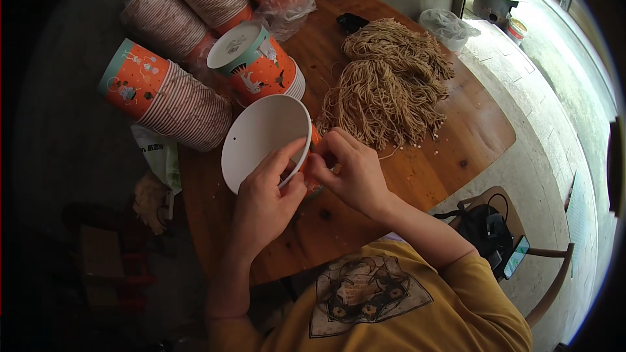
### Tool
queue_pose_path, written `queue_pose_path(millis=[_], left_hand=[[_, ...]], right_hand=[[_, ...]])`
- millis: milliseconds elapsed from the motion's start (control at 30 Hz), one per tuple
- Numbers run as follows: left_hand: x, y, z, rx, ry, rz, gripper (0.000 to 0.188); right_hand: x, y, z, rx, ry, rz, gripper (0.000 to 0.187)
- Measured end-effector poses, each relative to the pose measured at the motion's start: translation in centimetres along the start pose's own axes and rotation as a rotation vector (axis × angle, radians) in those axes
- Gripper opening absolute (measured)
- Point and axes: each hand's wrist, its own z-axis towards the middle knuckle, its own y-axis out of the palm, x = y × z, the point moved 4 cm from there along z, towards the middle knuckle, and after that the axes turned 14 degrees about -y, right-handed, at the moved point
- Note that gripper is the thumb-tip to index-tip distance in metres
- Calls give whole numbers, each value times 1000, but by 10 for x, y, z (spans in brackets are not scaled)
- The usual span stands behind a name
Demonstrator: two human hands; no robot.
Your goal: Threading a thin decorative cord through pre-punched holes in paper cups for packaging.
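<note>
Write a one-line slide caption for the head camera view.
Left hand and right hand at the rim of a white-lined bucket, beside stacked buckets and tan cords on a wooden table.

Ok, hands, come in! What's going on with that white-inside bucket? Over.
Left hand: gripping bucket at its edge. Right hand: curled by its outer side, grip unclear. It's tilted, white inside showing. String pile: beyond, not blocking.

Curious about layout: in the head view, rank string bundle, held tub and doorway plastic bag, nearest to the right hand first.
1. Held tub: immediately left.
2. String bundle: ahead, slightly right.
3. Doorway plastic bag: beyond the string, farther right.
</note>
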Motion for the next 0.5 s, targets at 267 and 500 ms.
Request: queue_pose_path(millis=[267,500], left_hand=[[-19,11,30,-149,18,-91,22],[-14,19,37,-119,60,118,12]], right_hand=[[7,-6,-9,-84,57,2,11],[11,-13,-10,-158,117,107,11]])
